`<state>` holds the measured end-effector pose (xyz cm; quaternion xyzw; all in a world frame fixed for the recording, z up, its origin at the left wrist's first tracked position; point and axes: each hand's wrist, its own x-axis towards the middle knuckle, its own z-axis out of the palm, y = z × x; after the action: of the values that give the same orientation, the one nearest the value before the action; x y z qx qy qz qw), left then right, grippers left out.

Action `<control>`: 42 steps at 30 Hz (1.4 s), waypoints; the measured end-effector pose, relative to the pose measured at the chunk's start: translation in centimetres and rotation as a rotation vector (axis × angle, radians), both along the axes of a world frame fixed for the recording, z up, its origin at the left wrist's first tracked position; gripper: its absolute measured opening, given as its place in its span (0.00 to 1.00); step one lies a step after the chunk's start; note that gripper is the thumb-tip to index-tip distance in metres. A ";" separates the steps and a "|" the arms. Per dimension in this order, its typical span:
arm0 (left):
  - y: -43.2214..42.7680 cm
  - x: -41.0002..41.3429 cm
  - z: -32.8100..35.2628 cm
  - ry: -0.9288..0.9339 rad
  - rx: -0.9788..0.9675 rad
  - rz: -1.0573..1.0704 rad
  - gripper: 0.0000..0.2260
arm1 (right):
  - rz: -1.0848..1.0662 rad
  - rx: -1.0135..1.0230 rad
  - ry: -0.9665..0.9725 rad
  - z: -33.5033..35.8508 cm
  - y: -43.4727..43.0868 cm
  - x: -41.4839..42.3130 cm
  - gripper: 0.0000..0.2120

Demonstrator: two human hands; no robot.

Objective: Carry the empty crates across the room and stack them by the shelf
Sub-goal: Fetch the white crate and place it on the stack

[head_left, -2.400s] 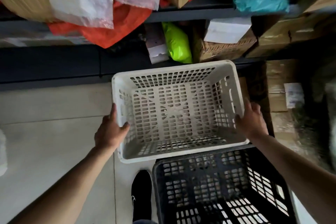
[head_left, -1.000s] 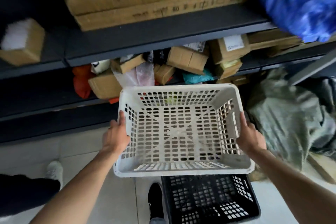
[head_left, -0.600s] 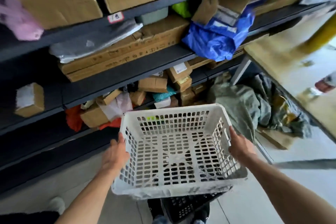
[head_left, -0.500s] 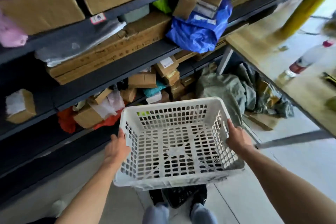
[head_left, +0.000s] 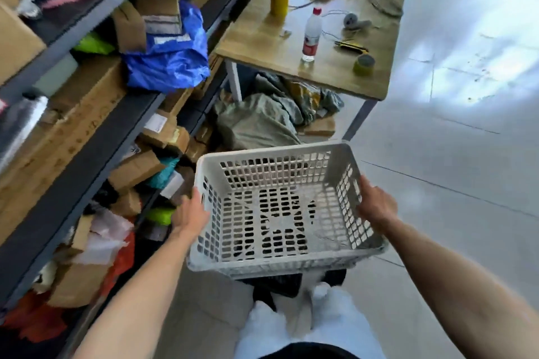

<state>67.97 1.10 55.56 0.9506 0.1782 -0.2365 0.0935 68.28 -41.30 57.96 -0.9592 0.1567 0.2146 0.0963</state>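
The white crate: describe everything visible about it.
The white crate is a rectangular basket of what looks like plastic, its walls and floor perforated with small slots and crossed by diagonal ribs. It is empty, open side up, carried level in the air. The left hand grips its left rim and the right hand its right rim. Nothing else visibly touches it.

A white slotted plastic crate (head_left: 280, 207), empty and open side up, hangs level in the air beside the cluttered dark shelf (head_left: 96, 137), something dark, perhaps another crate, beneath it.
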 end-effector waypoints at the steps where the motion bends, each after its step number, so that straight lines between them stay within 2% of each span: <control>1: -0.7 0.5 0.1 -0.006 0.008 -0.038 0.31 | -0.053 0.019 -0.012 0.0 -0.6 -1.3 0.31; 3: -2.1 1.3 0.6 0.000 0.008 -0.082 0.31 | -0.116 0.034 -0.040 -0.1 -1.7 -3.6 0.29; 6: -6.2 2.3 1.7 -0.003 0.036 -0.256 0.31 | -0.273 0.048 -0.078 -0.3 -4.7 -9.4 0.28; 13: -21.1 2.1 3.7 -0.056 0.051 -0.605 0.25 | -0.650 0.024 -0.026 -0.9 -13.1 -23.5 0.28; 21: -41.3 -6.3 5.5 -0.140 -0.009 -1.005 0.31 | -0.994 -0.007 0.036 0.8 -23.0 -42.1 0.33; 30: -59.6 -17.6 6.3 -0.219 -0.124 -1.375 0.29 | -1.364 0.007 0.034 1.7 -28.9 -59.6 0.34; 42: -80.4 -25.9 6.2 -0.216 -0.104 -1.724 0.28 | -1.659 0.036 0.009 0.9 -35.4 -70.4 0.34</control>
<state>42.07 -79.29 61.79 0.7657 -0.6247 -0.1410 -0.0587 -2.15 -76.67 58.83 -0.5296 0.8102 0.0801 0.2380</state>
